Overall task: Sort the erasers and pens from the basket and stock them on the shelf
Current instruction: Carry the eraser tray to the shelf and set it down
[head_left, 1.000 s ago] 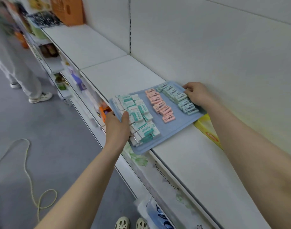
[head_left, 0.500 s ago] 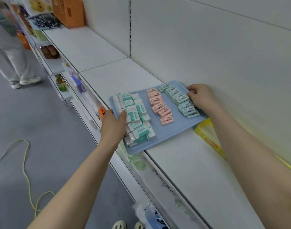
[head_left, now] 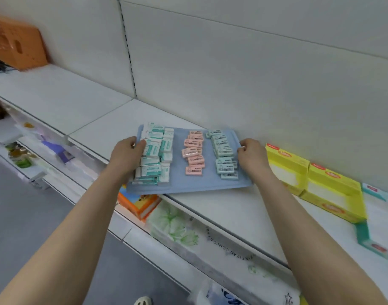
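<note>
Fingers clenched: left hand (head_left: 127, 153) and right hand (head_left: 252, 155) each grip a side of the blue tray (head_left: 188, 184) mid-frame on the shelf (head_left: 221, 206), erasers (head_left: 194, 155) on it sorted in three colour rows; no pens seen, I guess those remain, basket (head_left: 14, 40) upper left

"4B" is printed on the pink erasers (head_left: 193, 154) in the middle of the blue tray (head_left: 177, 184) and on the pale green erasers (head_left: 224, 150) at their 3 o'clock. At the tray's 6 o'clock, a white leaf-printed pack (head_left: 210, 238) reads "COMFORT" (curved, upside down). The labels on the yellow boxes (head_left: 320, 183) are too blurred to read.
</note>
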Demonstrator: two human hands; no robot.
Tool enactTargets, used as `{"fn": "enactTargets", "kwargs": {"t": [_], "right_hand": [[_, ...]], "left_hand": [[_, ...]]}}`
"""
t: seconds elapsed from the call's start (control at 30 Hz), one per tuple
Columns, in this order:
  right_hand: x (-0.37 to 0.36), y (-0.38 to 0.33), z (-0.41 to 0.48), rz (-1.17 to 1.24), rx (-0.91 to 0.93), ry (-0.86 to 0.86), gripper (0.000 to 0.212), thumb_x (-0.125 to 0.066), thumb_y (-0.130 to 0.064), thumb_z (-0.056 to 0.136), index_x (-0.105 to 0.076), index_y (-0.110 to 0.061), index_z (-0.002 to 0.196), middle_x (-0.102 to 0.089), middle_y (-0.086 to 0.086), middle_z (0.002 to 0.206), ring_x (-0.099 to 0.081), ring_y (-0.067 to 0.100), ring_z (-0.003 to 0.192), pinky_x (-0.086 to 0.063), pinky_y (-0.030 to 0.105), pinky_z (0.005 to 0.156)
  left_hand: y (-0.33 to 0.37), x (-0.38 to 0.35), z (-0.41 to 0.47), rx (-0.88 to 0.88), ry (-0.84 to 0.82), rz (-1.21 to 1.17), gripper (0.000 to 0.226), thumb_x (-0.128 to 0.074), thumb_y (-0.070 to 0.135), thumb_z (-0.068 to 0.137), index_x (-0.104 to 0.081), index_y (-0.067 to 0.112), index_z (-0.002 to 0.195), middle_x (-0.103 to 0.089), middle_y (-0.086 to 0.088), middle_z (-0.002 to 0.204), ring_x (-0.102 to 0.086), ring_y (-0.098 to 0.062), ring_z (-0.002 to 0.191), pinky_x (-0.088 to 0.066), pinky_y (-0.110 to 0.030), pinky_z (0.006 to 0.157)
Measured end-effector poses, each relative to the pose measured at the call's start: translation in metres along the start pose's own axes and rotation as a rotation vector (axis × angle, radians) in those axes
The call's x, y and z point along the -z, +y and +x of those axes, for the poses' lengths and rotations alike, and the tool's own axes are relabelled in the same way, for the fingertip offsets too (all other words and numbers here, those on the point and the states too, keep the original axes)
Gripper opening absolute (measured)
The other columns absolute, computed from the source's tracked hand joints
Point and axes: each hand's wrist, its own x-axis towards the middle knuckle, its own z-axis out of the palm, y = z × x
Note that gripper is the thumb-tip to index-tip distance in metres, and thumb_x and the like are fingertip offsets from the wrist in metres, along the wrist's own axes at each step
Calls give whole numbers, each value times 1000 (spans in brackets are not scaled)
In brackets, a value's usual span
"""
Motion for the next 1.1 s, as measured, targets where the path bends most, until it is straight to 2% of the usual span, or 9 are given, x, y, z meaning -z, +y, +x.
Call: {"fn": "enactTargets", "kwargs": {"t": [0.1,0.23,0.33,0.5,0.73,0.83,0.9,1.0,1.1], "right_hand": [[-19,-10,-22,-85,-103,84,25,-43,-7,95,-58,-1,114,-63,21,116,-57,39,107,-38,35,74],[-36,-15,-49,-187,-196,172,15,-41,1,91,-52,0,102,-63,21,102,-58,38,94,-28,33,64],[-34,-12,-55,-311,-228,196,12,-42,1,93,-51,-5,89,-59,20,103,-57,36,94,-25,31,64],[-33,-5,-59,-427,-295,245,18,-42,2,95,-59,-1,98,-56,17,107,-57,33,96,-29,29,68],[-37,-4,-64,-504,-328,296,18,-45,4,92,-61,-1,98,-53,16,108,-54,32,95,-29,31,65],[-35,-4,-66,-527,-321,284,19,-45,3,92,-61,-3,100,-55,14,107,-54,31,98,-31,31,67],[-33,-3,-67,-524,-316,263,18,-46,3,92,-61,-2,101,-56,15,106,-56,32,97,-31,31,67],[-29,-3,-66,-509,-303,241,15,-47,2,93,-62,0,98,-56,16,105,-57,34,93,-30,31,66],[-26,-7,-66,-535,-299,225,16,-49,4,92,-62,-1,100,-55,16,106,-58,35,93,-32,31,66]], "left_hand": [[-5,6,33,-94,-112,84,37,-44,30,100,-52,2,77,-54,-17,72,-51,-28,69,-38,-37,62],[-3,-4,67,-190,-226,205,36,-42,28,100,-51,0,79,-57,-19,77,-48,-22,67,-31,-32,55],[3,-19,85,-241,-269,251,40,-41,26,100,-56,-8,85,-61,-21,82,-50,-23,69,-31,-30,55],[12,-48,106,-286,-340,240,37,-41,25,100,-55,-3,80,-60,-21,78,-49,-24,69,-32,-33,58],[9,-60,103,-298,-267,223,40,-37,23,101,-44,3,67,-54,-20,72,-46,-27,67,-28,-32,53],[10,-62,101,-303,-260,270,42,-33,22,102,-38,10,62,-60,-25,83,-55,-38,89,-40,-39,72],[13,-61,99,-292,-250,336,40,-31,22,102,-39,12,64,-62,-25,89,-54,-38,96,-40,-40,82],[13,-59,99,-265,-244,403,40,-29,22,101,-41,14,64,-62,-18,87,-55,-34,91,-36,-37,80],[11,-54,97,-264,-259,348,42,-31,22,100,-37,14,59,-51,-11,68,-50,-31,75,-32,-35,69]]}}
